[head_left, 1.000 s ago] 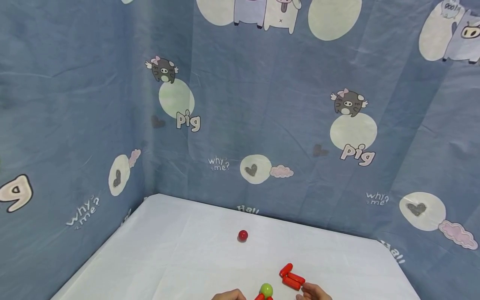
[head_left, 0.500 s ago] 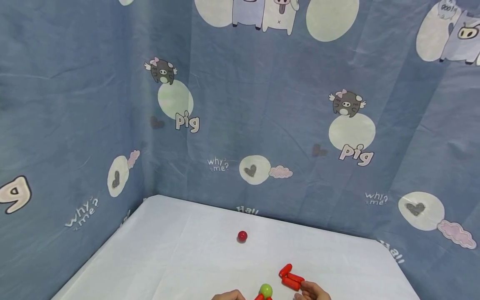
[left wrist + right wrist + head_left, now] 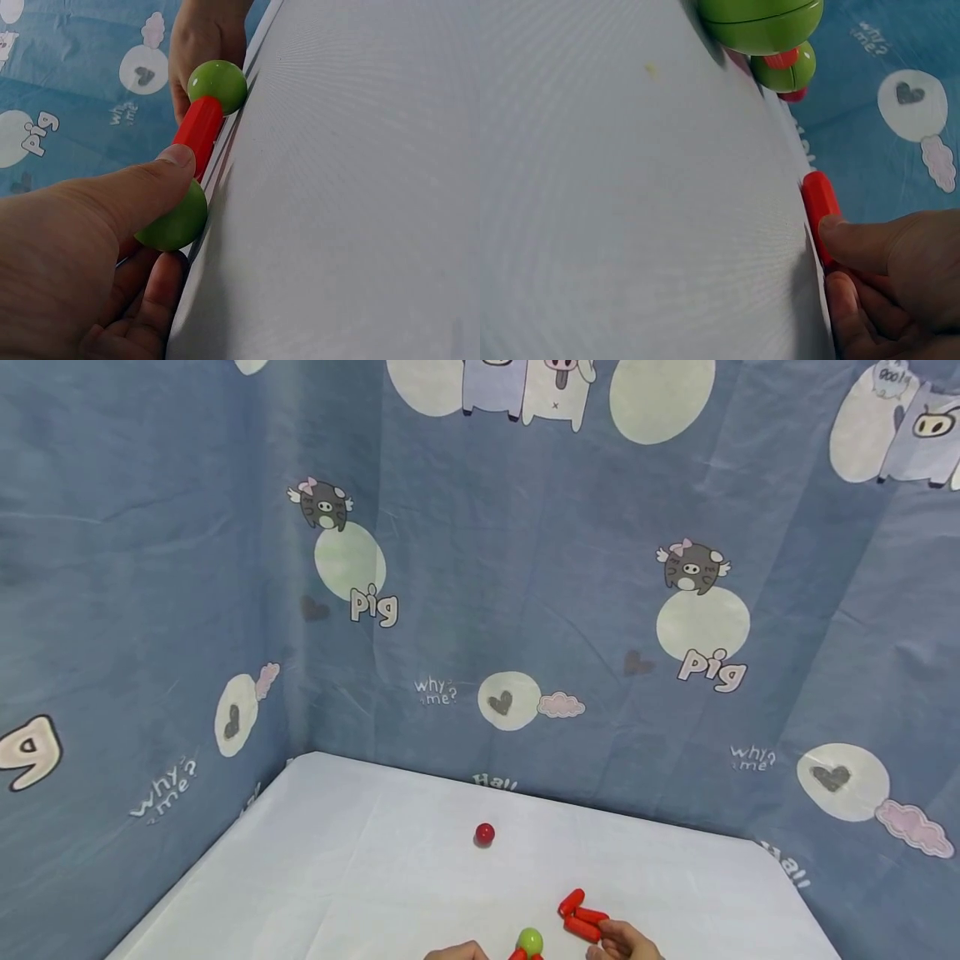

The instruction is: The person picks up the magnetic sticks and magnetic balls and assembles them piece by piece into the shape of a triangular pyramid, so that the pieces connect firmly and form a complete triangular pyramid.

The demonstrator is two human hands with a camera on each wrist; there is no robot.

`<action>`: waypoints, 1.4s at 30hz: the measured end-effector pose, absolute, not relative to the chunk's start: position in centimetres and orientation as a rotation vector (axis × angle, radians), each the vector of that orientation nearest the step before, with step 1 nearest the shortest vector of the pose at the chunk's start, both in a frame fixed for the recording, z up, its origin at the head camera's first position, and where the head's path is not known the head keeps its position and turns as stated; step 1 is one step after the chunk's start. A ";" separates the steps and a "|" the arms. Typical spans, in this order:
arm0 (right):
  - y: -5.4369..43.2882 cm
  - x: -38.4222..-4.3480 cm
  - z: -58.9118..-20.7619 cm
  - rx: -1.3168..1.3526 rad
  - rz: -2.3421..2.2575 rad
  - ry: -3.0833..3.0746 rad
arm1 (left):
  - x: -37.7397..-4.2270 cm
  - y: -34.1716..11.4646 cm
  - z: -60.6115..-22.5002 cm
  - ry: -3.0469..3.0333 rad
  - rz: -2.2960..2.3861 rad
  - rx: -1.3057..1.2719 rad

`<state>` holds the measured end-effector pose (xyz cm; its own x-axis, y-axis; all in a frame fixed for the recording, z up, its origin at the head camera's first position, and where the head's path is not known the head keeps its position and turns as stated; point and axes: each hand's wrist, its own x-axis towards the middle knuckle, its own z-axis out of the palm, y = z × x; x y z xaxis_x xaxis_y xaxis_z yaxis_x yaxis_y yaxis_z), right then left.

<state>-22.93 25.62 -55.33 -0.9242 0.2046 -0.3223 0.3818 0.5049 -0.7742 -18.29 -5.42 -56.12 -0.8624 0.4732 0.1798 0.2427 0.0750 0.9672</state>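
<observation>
Head view: across a faintly creased white surface [image 3: 397, 852], the left grip [image 3: 459, 951] curls closed round a glossy green ball [image 3: 184, 220]; the right grip [image 3: 628, 942], edged slightly forward since a second ago, pinches a smooth, round-ended red rod [image 3: 820, 199]. Counted: two green balls at the left grip, three rods clustered at the right, one shiny dark-red ball [image 3: 484, 835] well beyond both.

A blue cloth wall [image 3: 487, 593] with pig prints [image 3: 692, 568] fills the upper frame; at bottom centre lies a white table top [image 3: 390, 860].
</observation>
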 end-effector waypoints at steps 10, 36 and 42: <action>25.5 -23.5 -55.5 0.514 -1.365 2.560 | -18.7 -5.9 -56.3 2.121 1.883 0.808; 25.0 -23.3 -55.3 0.505 -1.335 2.609 | -18.8 -5.9 -56.1 2.145 1.855 0.771; 25.0 -23.0 -55.3 0.518 -1.350 2.656 | -18.8 -5.9 -56.0 2.116 1.849 0.778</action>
<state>-23.02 25.04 -55.31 -0.9345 0.2475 -0.2559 0.3526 0.5443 -0.7612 -18.78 -5.91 -55.95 -0.8339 0.5247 0.1712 0.2400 0.0654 0.9686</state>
